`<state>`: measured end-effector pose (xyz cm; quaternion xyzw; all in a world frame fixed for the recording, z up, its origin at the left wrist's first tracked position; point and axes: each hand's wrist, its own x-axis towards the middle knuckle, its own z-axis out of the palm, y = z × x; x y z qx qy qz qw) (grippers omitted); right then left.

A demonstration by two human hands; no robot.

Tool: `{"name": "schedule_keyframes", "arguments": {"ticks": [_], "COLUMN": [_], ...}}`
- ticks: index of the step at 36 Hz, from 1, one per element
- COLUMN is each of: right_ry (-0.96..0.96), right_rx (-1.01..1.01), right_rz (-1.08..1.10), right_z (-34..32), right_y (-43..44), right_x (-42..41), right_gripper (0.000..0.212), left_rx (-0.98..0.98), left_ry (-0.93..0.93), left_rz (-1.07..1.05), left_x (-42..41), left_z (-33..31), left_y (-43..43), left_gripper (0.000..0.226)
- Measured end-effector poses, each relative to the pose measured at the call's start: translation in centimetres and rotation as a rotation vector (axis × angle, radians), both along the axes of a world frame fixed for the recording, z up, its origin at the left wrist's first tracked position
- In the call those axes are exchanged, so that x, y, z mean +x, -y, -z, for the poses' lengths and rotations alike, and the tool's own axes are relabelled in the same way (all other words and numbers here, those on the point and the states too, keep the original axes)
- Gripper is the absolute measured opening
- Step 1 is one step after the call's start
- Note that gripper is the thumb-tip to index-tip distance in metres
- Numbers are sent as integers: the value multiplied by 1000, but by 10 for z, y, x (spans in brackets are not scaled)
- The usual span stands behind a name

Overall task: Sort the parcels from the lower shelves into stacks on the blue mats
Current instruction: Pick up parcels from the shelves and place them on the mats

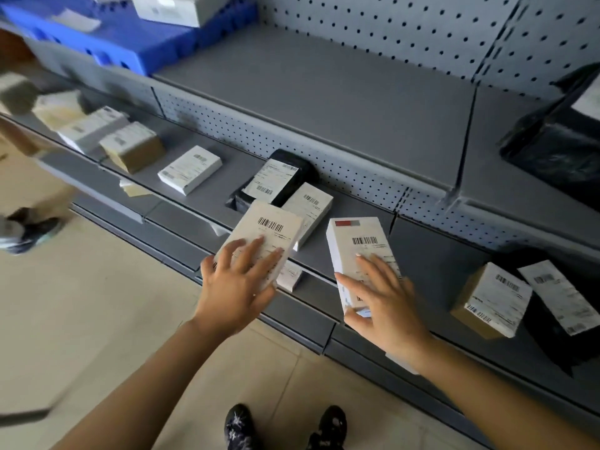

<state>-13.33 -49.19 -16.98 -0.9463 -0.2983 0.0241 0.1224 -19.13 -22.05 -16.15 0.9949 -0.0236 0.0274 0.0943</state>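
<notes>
Well up-left of the black parcel [276,180] lay the blue mat [130,40]. Just in front of that parcel the left hand [238,280], nearer the mat, gripped a white parcel [269,228], long axis pointing shelfward; rightward, the right hand [386,303] gripped a red-marked parcel [354,245].

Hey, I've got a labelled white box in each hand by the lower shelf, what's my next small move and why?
Probably raise both up and left toward the blue mat. The left hand grips a plain white box, the right hand a red-marked white box; both look lifted off the lower shelf, and that mat already carries a white parcel.
</notes>
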Motion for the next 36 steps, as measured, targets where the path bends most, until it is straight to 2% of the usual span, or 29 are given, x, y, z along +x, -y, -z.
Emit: {"name": "schedule_keyframes", "arguments": {"ticks": [10, 20, 29, 36], "right_ry": [125, 241, 404, 458], "right_rx": [161, 364, 498, 545], "right_rz": [-155, -245, -262, -244], "right_z": [-52, -104, -165, -195], "right_y": [-108, -208, -249, -269], "right_x": [-29, -48, -45, -20], "right_gripper": [55, 61, 59, 58], "left_rx": [23, 55, 80, 66], "left_ry": [106, 337, 489, 540], "left_rz": [-51, -92, -141, -167], "left_x": [-54, -87, -86, -68], "left_z": [-54, -112, -163, -190], "left_y": [-99, -185, -231, -251], "left_gripper": [52, 52, 54, 55]}}
